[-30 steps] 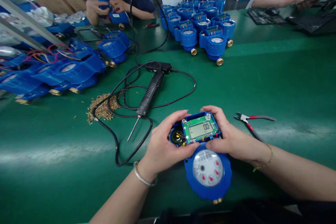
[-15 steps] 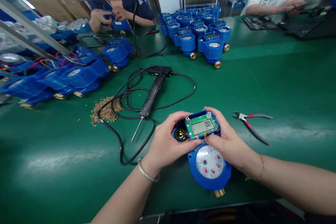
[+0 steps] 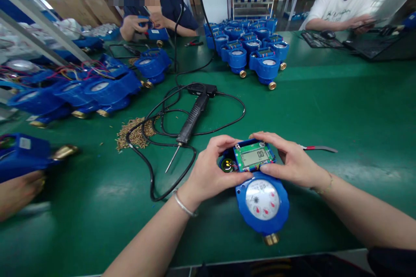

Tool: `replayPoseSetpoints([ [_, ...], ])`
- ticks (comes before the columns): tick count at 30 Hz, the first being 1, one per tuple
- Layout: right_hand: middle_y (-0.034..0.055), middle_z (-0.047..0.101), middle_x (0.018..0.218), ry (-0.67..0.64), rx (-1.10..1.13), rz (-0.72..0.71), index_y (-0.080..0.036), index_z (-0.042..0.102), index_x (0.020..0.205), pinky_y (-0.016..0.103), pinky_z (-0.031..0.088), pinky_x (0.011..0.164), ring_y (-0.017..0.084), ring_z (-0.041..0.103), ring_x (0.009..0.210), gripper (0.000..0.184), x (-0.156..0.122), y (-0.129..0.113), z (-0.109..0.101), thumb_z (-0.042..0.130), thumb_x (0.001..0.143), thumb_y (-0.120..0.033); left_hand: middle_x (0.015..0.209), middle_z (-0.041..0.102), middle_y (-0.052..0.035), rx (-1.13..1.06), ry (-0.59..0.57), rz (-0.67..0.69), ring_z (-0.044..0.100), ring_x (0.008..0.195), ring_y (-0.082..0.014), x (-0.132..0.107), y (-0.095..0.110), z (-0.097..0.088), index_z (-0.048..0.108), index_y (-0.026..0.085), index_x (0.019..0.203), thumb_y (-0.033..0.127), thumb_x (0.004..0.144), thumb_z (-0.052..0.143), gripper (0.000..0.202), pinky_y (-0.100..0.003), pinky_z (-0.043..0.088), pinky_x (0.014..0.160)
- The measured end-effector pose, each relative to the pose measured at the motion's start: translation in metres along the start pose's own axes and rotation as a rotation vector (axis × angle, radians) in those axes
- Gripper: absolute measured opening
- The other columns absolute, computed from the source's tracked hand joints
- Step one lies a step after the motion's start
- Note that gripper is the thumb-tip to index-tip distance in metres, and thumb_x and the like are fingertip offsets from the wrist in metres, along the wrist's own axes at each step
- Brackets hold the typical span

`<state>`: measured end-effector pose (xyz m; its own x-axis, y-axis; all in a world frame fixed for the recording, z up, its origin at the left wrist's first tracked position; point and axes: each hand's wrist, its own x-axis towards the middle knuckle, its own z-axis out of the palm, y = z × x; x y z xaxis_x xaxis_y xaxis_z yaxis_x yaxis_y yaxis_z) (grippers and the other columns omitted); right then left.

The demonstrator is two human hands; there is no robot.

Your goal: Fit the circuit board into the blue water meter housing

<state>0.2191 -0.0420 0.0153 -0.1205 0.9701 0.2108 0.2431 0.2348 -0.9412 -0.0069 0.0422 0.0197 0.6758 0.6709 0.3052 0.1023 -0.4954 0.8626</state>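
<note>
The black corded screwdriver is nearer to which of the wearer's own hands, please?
Left: the left hand is right of the screwdriver; the right hand is farther right, across the blue plastic meter.

Meter (image 3: 262, 201) smooth plastic; fitting (image 3: 271, 239) brassy metal; tabletop (image 3: 325, 104) glossy.

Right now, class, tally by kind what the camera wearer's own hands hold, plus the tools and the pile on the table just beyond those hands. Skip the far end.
Blue meter, held in the left hand and right hand: 1
Black corded tool: 1
Red-and-grey-handled tool, partly hidden: 1
Pile of small brass-coloured pieces: 1
Total: 4
</note>
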Motion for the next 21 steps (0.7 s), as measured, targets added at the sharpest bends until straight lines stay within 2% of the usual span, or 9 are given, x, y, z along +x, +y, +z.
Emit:
replayPoseSetpoints([
  [3,0.0022,0.050,0.139,0.030,0.167,-0.035,-0.040,0.049,0.135,0.047,0.036,0.111,0.024,0.046,0.130,0.057,-0.002,0.009,0.011,0.073,0.083,-0.033,0.121,0.062,-0.0057,-0.012,-0.080,-0.014,0.062,0.113,-0.0243,0.003,0.002,-0.009,0.048,0.029,0.121,0.042,0.058,0.090,0.077,-0.038,0.051,0.098],
  [6,0.0013,0.049,0.140,0.071,0.305,-0.056,-0.039,0.049,0.133,0.035,0.045,0.105,0.019,0.050,0.127,0.052,-0.003,0.012,0.021,0.070,0.086,-0.033,0.126,0.058,-0.0064,-0.045,-0.162,-0.070,0.059,0.118,-0.0233,0.006,0.010,-0.016,0.048,0.028,0.123,0.036,0.066,0.086,0.070,-0.036,0.050,0.099],
  [9,0.0020,0.050,0.138,0.107,0.389,-0.062,-0.034,0.051,0.130,0.029,0.045,0.105,0.016,0.052,0.125,0.051,-0.003,0.010,0.026,0.072,0.084,-0.030,0.127,0.056,-0.0073,0.017,-0.191,-0.139,0.058,0.119,-0.0224,0.008,0.021,-0.015,0.043,0.026,0.126,0.026,0.074,0.080,0.063,-0.037,0.049,0.101],
  [13,0.0052,0.051,0.138,0.141,0.450,-0.058,-0.030,0.052,0.129,0.032,0.046,0.105,0.018,0.054,0.123,0.052,-0.002,0.009,0.028,0.074,0.082,-0.028,0.125,0.056,-0.0080,0.160,-0.175,-0.189,0.059,0.116,-0.0233,0.011,0.031,-0.007,0.040,0.025,0.127,0.028,0.073,0.078,0.067,-0.038,0.050,0.098],
  [16,0.0083,0.051,0.138,0.149,0.470,-0.050,-0.027,0.052,0.128,0.037,0.047,0.104,0.020,0.055,0.122,0.053,-0.001,0.009,0.028,0.074,0.081,-0.029,0.123,0.058,-0.0080,0.218,-0.137,-0.169,0.060,0.115,-0.0243,0.014,0.031,-0.007,0.039,0.025,0.128,0.027,0.072,0.078,0.069,-0.037,0.051,0.096],
  [21,0.0097,0.051,0.137,0.141,0.475,-0.042,-0.025,0.052,0.126,0.040,0.047,0.104,0.022,0.054,0.123,0.053,-0.001,0.009,0.027,0.076,0.079,-0.030,0.117,0.064,-0.0042,0.246,-0.206,-0.123,0.064,0.109,-0.0210,0.022,0.028,-0.016,0.040,0.027,0.128,0.015,0.074,0.072,0.064,-0.034,0.053,0.092],
])
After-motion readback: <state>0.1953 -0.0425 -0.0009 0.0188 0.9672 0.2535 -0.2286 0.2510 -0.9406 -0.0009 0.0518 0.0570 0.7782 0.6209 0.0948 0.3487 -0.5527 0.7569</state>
